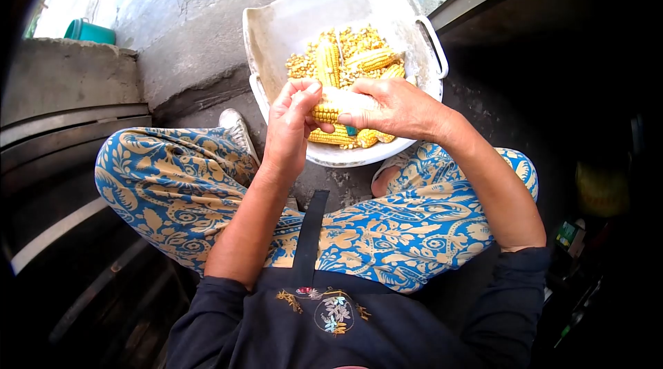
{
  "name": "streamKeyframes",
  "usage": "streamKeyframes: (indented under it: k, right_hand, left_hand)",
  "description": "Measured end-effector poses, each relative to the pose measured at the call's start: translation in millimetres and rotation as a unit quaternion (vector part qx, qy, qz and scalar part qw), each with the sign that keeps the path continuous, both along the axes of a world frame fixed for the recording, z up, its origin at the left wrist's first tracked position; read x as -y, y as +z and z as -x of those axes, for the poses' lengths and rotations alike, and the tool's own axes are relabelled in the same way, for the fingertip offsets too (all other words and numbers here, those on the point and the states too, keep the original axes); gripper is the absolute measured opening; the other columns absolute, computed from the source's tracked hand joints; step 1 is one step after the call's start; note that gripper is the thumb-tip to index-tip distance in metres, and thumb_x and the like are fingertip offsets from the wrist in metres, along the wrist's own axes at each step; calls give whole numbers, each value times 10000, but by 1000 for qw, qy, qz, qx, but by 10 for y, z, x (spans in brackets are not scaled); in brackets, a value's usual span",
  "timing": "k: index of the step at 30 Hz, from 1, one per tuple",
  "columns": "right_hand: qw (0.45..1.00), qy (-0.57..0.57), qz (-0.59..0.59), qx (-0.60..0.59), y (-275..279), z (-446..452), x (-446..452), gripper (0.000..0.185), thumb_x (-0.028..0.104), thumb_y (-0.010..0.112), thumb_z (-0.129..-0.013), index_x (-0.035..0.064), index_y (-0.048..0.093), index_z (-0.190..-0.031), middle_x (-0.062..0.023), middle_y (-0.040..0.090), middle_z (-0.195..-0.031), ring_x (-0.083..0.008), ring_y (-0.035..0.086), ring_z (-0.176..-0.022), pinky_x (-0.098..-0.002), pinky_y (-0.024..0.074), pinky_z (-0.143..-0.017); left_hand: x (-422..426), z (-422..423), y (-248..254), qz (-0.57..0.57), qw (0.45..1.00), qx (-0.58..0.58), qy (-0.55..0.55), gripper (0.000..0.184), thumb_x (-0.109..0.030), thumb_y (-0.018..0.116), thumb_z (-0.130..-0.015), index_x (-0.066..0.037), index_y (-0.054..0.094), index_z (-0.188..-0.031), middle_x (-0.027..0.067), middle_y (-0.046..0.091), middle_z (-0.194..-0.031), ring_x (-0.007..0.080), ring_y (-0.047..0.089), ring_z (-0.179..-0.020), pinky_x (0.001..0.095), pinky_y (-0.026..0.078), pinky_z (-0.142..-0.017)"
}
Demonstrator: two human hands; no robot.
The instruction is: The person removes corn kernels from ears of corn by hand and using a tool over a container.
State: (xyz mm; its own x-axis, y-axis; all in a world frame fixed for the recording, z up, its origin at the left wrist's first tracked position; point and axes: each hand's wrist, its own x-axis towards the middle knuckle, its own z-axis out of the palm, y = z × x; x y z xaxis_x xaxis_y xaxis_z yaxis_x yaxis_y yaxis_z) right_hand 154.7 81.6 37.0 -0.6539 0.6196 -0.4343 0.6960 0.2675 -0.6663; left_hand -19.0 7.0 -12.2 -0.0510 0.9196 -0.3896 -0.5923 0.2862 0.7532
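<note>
A yellow corn cob [326, 113] lies between my two hands, over the near part of a white basin [275, 30]. My left hand [293, 117] has its fingers closed round the cob's left end. On the right side, my right hand [390, 108] grips the cob, its thumb pressed on the kernels. Under and beyond my hands, the basin holds loose kernels [366, 39] and several whole cobs, one of them upright in view [327, 61]. A small green thing [351, 130] shows below my right hand among the cobs.
My knees in blue patterned trousers [186, 189] are spread on both sides of the basin. A green bucket [91, 32] stands on a concrete ledge [72, 79] at the upper left. Slatted metal edges [83, 124] are at the left, a dark area at the right.
</note>
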Motion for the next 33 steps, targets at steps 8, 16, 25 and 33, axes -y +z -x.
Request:
streamKeyframes:
  k: [8, 16, 25, 33]
  right_hand:
    - [999, -33, 10, -30, 54, 29, 24, 519, 499, 445, -910, 7, 611, -897, -153, 625, -731, -235, 615, -722, -341, 470, -640]
    - [995, -37, -39, -82, -144, 16, 38, 550, 486, 350, -940, 25, 645, -892, -225, 637, -820, -376, 616, -821, -442, 470, -733]
    - [994, -9, -64, 93, 1, 114, 119, 684, 641, 344, -868, 30, 650, -847, -250, 632, -784, -392, 622, -826, -475, 467, -766]
    - [997, -63, -34, 2, -110, 35, 34, 705, 624, 320, -884, 12, 669, -850, -245, 636, -788, -374, 628, -823, -441, 469, -769]
  left_hand:
    - [-17, 57, 52, -17, 998, 21, -52, 265, -189, 592, -873, -39, 508, -1075, 48, 594, -881, 95, 583, -720, 226, 523, -615]
    - [3, 12, 31, -28, 997, -71, -33, 285, -167, 669, -830, -43, 530, -1046, 48, 615, -861, 96, 591, -723, 228, 527, -592]
    - [11, -52, -57, -17, 996, -89, -27, 265, -316, 530, -922, -62, 550, -994, 36, 616, -805, 92, 591, -650, 230, 493, -518]
    - [-4, -24, 25, -25, 996, 77, -36, 387, -279, 413, -927, -14, 468, -1204, 115, 618, -978, 180, 620, -755, 303, 519, -711]
